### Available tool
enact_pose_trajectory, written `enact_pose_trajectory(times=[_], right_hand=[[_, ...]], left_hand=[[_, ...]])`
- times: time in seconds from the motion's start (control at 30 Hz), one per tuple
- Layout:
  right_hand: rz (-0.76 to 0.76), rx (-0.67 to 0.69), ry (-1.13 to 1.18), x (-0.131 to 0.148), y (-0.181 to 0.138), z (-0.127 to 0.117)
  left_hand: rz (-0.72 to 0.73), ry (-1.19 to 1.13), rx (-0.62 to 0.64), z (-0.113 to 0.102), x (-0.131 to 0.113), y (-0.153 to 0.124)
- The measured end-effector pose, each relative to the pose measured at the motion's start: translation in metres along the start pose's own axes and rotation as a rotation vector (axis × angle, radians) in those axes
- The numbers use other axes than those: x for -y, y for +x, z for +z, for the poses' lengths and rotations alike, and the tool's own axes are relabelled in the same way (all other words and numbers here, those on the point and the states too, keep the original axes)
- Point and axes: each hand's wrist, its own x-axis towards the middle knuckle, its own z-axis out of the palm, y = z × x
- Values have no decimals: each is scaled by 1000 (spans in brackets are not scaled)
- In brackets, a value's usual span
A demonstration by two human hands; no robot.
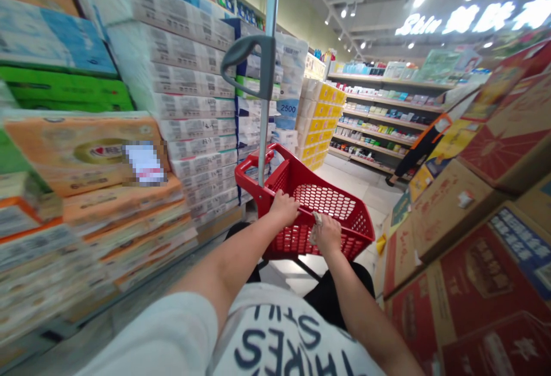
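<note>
A red plastic rolling shopping basket (365, 218) with perforated walls stands in front of me. My left hand (284, 210) is closed over its near rim. A little to the right, my right hand (328, 233) is closed at the same rim. Against the fingers of that hand is a crumpled beige thing (315, 229), perhaps paper or cloth; its kind is unclear. From the basket's left end rises a metal pole (263, 140) with a grey loop handle (267, 69), which neither hand touches. Only part of the basket's inside shows.
Orange tissue packs (86, 146) and tall stacks of white packs (198, 83) line the left side. Red and brown cartons (477, 267) crowd the right. Stocked shelves (383, 106) stand ahead, with a person's leg (411, 155) near them. Pale tiled floor (344, 175) runs between.
</note>
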Motion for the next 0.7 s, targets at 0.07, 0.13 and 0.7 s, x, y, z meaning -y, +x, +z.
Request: enact_pose_trajectory(times=[0.07, 0.13, 0.7], right_hand=[[-32, 23, -8, -15, -3, -2], [-30, 21, -24, -36, -8, -6], [-55, -40, -9, -15, -11, -7]], left_hand=[[6, 3, -2, 0, 1, -1], [10, 7, -7, 1, 1, -2], [12, 11, -16, 2, -2, -2]])
